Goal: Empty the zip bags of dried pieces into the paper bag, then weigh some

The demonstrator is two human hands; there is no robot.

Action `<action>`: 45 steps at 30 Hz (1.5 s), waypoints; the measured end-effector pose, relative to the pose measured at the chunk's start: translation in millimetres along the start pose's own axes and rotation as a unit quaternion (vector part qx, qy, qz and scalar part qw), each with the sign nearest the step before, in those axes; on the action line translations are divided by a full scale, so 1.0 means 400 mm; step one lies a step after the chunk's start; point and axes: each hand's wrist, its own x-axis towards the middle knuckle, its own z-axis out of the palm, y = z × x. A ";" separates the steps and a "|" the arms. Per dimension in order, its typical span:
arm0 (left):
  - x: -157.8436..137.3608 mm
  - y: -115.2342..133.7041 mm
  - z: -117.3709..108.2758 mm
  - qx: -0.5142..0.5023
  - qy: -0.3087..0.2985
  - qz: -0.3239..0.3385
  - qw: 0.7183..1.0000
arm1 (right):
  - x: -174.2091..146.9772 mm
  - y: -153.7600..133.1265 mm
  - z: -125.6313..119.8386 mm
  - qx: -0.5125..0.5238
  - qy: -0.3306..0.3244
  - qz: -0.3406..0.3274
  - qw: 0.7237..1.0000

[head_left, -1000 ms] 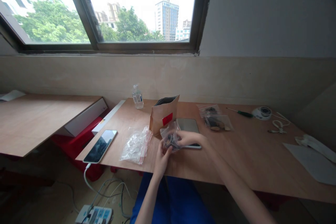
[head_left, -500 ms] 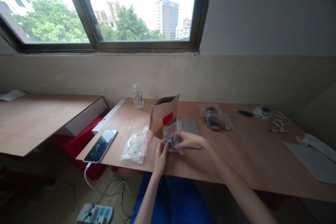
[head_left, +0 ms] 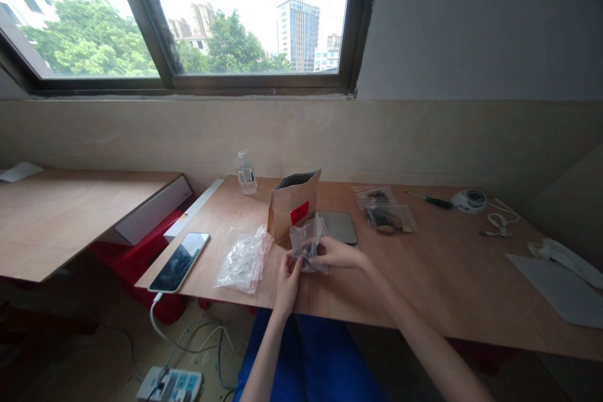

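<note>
Between my hands is a clear zip bag (head_left: 306, 235) with something dark in its lower part; I cannot make out what. My left hand (head_left: 287, 273) pinches its lower left side. On the right side my right hand (head_left: 340, 252) is closed on the same bag, its fingertips partly hidden by the plastic. Just behind stands an open brown paper pouch (head_left: 294, 201) with a red label. A flat grey scale (head_left: 340, 226) lies behind my right hand. To the left of my left hand is a pile of clear zip bags (head_left: 242, 260).
Filled zip bags (head_left: 389, 218) lie at the back right, near a green screwdriver (head_left: 438, 202) and a white dome camera (head_left: 470, 201). A water bottle (head_left: 246, 174) stands at the back. A phone (head_left: 179, 262) with a charging cable lies at the left edge.
My right hand has shifted slightly left with its side of the zip bag, and the bag's lower edge is drawn in a little. Both hands keep hold of it.
</note>
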 end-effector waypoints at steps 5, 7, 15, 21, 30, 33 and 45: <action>0.002 -0.011 -0.007 -0.008 0.003 -0.012 1.000 | 0.010 -0.008 -0.020 -0.009 0.022 0.002 1.000; 0.002 -0.017 -0.010 -0.001 0.014 -0.018 1.000 | 0.013 -0.012 -0.034 -0.013 0.030 0.013 0.999; 0.004 -0.038 -0.022 0.030 0.046 -0.018 0.998 | -0.001 -0.018 -0.107 0.052 0.117 0.014 0.992; 0.005 -0.031 -0.017 0.020 0.041 -0.028 0.999 | 0.033 -0.096 -0.179 0.106 0.240 -0.078 0.962; 0.003 -0.041 -0.023 0.022 0.051 -0.015 0.998 | 0.180 -0.214 -0.182 -0.142 0.327 -0.226 0.907; 0.003 -0.041 -0.023 0.020 0.040 -0.018 0.999 | 0.197 -0.208 -0.161 -0.188 0.279 -0.242 0.910; 0.004 -0.029 -0.017 0.008 0.024 -0.037 0.999 | 0.184 -0.169 -0.140 -0.247 0.231 -0.252 0.907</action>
